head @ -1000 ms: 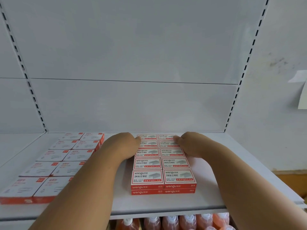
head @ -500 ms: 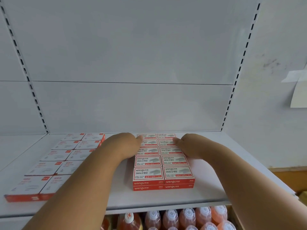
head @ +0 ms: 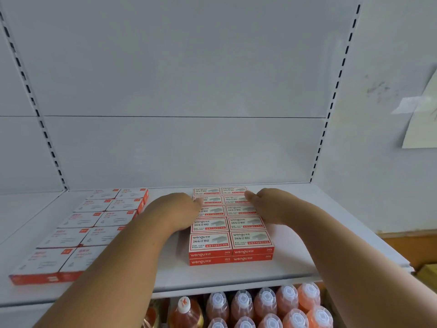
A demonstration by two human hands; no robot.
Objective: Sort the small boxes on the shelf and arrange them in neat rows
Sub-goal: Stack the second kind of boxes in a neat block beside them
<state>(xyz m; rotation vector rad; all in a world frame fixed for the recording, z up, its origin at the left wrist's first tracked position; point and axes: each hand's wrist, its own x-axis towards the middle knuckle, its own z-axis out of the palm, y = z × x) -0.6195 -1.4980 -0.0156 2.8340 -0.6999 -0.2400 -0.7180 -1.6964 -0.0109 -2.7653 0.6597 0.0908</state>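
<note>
1. In the last second my hands have almost not moved along the stack of staple boxes (head: 230, 223); my head has lifted a little, so more of the bottles (head: 264, 306) under the shelf (head: 295, 263) are now in view.
2. The stack has stayed as two columns, five boxes deep and two layers high, with straight front edges. I judge from this that this group is nearly in order and I am only squeezing its sides to close small gaps.
3. My left hand (head: 173, 213) rests against the left side of the stack, about at the second and third box from the back. The fingers look curled downward along the side, and the thumb lies on the top of a box. It holds nothing that I can see.
4. My right hand (head: 268, 204) presses the right side in the same way, thumb on the top near the back boxes. How far its fingers are bent I cannot tell, because the back of the hand hides them.
5. The second group, the flat boxes (head: 94, 223), lies to the left on the same shelf, also in two columns and apart from my hands. It looks already tidy.
</note>
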